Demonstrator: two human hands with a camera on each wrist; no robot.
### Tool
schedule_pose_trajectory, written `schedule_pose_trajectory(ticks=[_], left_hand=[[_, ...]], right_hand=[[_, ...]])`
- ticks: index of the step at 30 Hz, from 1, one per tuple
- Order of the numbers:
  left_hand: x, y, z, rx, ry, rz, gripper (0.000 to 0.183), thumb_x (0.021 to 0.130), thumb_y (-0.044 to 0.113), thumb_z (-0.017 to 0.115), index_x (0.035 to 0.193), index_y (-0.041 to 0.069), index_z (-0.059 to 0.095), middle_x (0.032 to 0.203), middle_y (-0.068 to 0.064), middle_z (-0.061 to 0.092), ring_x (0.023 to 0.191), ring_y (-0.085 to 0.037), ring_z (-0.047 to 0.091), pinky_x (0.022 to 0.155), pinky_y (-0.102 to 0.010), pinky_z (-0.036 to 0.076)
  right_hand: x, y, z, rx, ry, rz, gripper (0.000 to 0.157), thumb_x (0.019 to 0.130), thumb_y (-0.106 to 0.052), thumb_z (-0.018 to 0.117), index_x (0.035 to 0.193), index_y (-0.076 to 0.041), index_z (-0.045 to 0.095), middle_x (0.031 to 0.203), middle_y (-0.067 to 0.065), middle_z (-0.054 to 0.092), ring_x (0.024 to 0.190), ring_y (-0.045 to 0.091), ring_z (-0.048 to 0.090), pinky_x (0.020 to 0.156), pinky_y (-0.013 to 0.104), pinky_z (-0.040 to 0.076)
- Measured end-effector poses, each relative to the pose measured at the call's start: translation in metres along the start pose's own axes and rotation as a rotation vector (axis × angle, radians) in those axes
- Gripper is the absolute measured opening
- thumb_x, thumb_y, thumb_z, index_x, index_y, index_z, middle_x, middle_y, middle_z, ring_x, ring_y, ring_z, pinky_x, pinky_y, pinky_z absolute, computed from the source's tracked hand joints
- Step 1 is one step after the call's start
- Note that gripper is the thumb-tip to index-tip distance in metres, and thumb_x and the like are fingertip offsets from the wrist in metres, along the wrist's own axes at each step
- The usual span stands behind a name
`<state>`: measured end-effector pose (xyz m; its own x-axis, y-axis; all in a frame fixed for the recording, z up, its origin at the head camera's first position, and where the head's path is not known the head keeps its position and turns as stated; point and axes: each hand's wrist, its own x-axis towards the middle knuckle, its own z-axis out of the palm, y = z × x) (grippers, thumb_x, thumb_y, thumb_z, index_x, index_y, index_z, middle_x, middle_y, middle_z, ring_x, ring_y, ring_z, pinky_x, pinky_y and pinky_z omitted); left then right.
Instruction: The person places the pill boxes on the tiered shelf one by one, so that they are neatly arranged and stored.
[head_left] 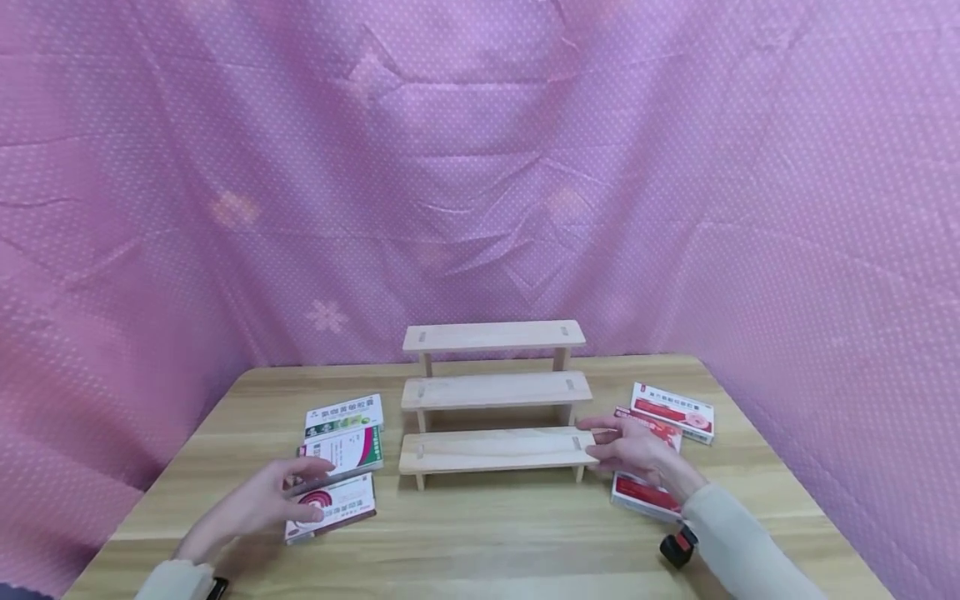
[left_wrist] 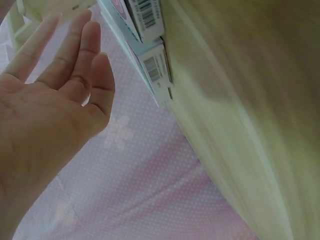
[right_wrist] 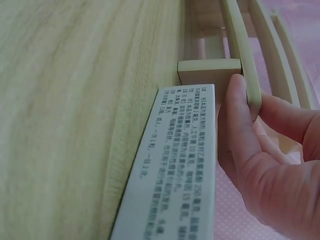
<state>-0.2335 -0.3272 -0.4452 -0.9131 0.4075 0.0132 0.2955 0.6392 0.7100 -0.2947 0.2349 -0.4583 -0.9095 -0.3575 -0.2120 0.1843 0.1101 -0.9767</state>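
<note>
A three-tier wooden display stand [head_left: 497, 450] sits in the middle of the table. My right hand [head_left: 637, 450] pinches the right end of its lowest board; in the right wrist view, the board's end [right_wrist: 254, 102] lies between thumb and finger. Over the left-hand medicine boxes hovers my left hand [head_left: 262, 500], its fingers loosely bent and nothing in its palm [left_wrist: 55, 105]. Those boxes are a white-and-green one [head_left: 345, 414], a white one with a green and magenta end [head_left: 352, 448] and a white one with a dark red edge [head_left: 352, 500].
Right of the stand lie a white-and-red box [head_left: 675, 408], a red box [head_left: 660, 429] partly under my hand, and a red-and-white box [head_left: 641, 497]. A printed white box side [right_wrist: 170, 165] runs close beside the stand's foot. Pink dotted cloth [head_left: 480, 167] hangs behind the table [head_left: 480, 542].
</note>
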Motion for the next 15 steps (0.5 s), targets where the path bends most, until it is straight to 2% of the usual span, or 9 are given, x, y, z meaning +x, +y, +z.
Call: schedule_pose_trajectory(ticks=[3,7,10,12,15], left_hand=[[-0.004,-0.003,0.0,-0.01,-0.014,0.008,0.068,0.072,0.032,0.083,0.128,0.002,0.059,0.13,-0.02,0.058,0.116,-0.026,0.057,0.091,-0.02,0.05],[-0.006,-0.009,0.002,0.16,0.006,0.127,0.06,0.068,0.038,0.085,0.118,0.012,0.065,0.12,-0.007,0.062,0.106,-0.01,0.055,0.089,-0.02,0.045],[-0.009,-0.013,0.004,0.286,0.037,0.187,0.056,0.066,0.044,0.086,0.114,0.022,0.066,0.119,-0.002,0.059,0.106,-0.009,0.051,0.09,-0.021,0.043],[-0.012,-0.016,0.006,0.32,0.041,0.18,0.056,0.065,0.046,0.085,0.113,0.027,0.065,0.121,-0.002,0.055,0.108,-0.01,0.049,0.091,-0.02,0.042],[-0.014,-0.018,0.009,0.327,0.041,0.171,0.056,0.064,0.041,0.087,0.113,0.029,0.064,0.124,-0.005,0.052,0.109,-0.011,0.047,0.09,-0.02,0.041]], right_hand=[[0.001,-0.001,-0.002,0.006,0.005,-0.002,0.055,0.09,0.002,0.063,0.142,0.005,0.043,0.108,0.015,0.063,0.095,0.021,0.066,0.089,0.043,0.059],[0.002,0.0,-0.003,0.02,-0.003,-0.002,0.056,0.09,0.002,0.063,0.142,0.004,0.043,0.107,0.014,0.062,0.095,0.021,0.066,0.091,0.044,0.059],[0.001,0.001,-0.002,0.035,-0.008,-0.003,0.057,0.089,0.002,0.063,0.142,0.004,0.042,0.106,0.014,0.062,0.095,0.022,0.066,0.092,0.045,0.058],[0.001,0.002,-0.001,0.043,-0.013,-0.004,0.057,0.089,0.002,0.063,0.142,0.004,0.042,0.107,0.015,0.062,0.095,0.022,0.066,0.093,0.045,0.057],[-0.002,0.004,0.001,0.057,-0.008,0.003,0.058,0.089,0.002,0.063,0.142,0.004,0.042,0.109,0.015,0.063,0.096,0.023,0.066,0.093,0.045,0.057]])
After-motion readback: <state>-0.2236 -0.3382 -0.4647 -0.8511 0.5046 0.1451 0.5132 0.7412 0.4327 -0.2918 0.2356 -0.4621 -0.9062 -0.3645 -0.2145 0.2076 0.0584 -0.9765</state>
